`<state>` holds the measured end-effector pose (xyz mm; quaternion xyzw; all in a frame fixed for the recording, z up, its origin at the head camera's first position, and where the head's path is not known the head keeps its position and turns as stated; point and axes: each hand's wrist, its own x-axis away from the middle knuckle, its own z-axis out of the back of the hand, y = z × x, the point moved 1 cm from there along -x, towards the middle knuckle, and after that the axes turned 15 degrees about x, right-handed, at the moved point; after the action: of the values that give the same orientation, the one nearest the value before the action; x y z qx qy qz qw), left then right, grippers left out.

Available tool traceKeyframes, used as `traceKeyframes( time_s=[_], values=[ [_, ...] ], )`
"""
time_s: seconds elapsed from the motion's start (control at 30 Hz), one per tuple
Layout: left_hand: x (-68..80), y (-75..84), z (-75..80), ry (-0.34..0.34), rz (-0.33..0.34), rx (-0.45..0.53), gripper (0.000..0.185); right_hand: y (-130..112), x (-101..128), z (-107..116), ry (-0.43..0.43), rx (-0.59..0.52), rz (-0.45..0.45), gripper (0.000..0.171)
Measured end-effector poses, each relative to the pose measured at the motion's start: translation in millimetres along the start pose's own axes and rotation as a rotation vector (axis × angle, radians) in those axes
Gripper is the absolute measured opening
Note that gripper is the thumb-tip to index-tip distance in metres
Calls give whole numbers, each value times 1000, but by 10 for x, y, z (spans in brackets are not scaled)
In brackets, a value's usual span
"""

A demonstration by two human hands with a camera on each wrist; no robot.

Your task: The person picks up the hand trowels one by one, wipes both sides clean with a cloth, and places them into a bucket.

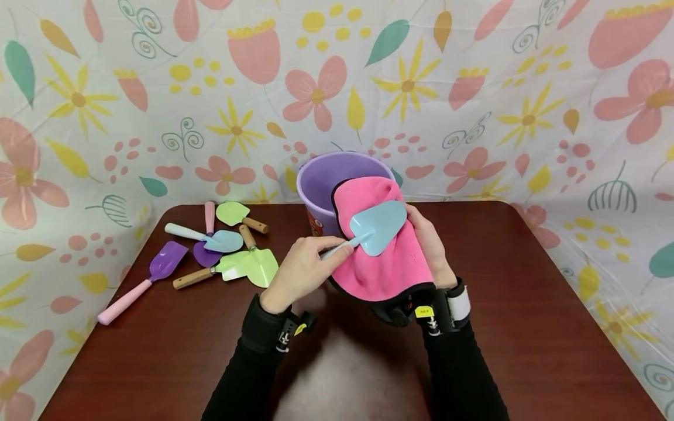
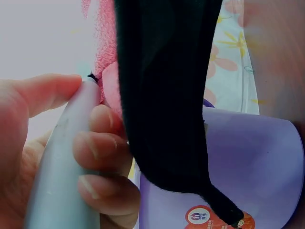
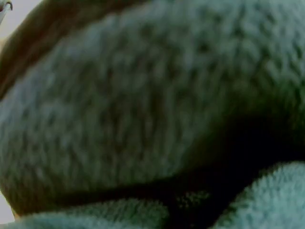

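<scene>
My left hand [image 1: 307, 269] grips the pale handle of a light blue garden trowel [image 1: 380, 227], whose blade lies against a pink cloth [image 1: 389, 272] with black edging. In the left wrist view, fingers and thumb wrap that trowel handle [image 2: 71, 162]. The right hand [image 1: 430, 248] holds the cloth from its right side, beside the blade's tip; most of its fingers are hidden by the fabric. Close, blurred cloth [image 3: 133, 105] fills nearly all of the right wrist view. Just behind the cloth stands a purple bucket [image 1: 318, 199], partly covered by it.
Left on the brown table [image 1: 526, 327] lie a purple shovel with a pink handle [image 1: 165, 260], another light blue trowel [image 1: 225, 241], and several green tools with wooden handles, including a green trowel [image 1: 262, 268]. A flowered sheet [image 1: 316, 134] hangs behind.
</scene>
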<state>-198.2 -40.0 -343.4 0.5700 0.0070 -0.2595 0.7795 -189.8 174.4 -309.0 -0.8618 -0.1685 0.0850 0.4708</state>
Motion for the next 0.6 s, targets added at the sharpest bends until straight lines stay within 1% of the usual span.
traceKeyframes(
  time_s=[0.13,0.33,0.5,0.6],
  values=[
    [1,0,17,-24,-1,-3,22,-29,5,-16,-5,-19,-10,27],
    [-13,-16,48,-63,12,-14,23,-68,24,18,-50,-35,15,26],
    [4,-49,102,-66,38,-32,23,-97,62,49,-44,-14,31,25],
    [7,-59,133,-66,38,-49,23,-116,87,55,-31,-22,52,24]
  ],
)
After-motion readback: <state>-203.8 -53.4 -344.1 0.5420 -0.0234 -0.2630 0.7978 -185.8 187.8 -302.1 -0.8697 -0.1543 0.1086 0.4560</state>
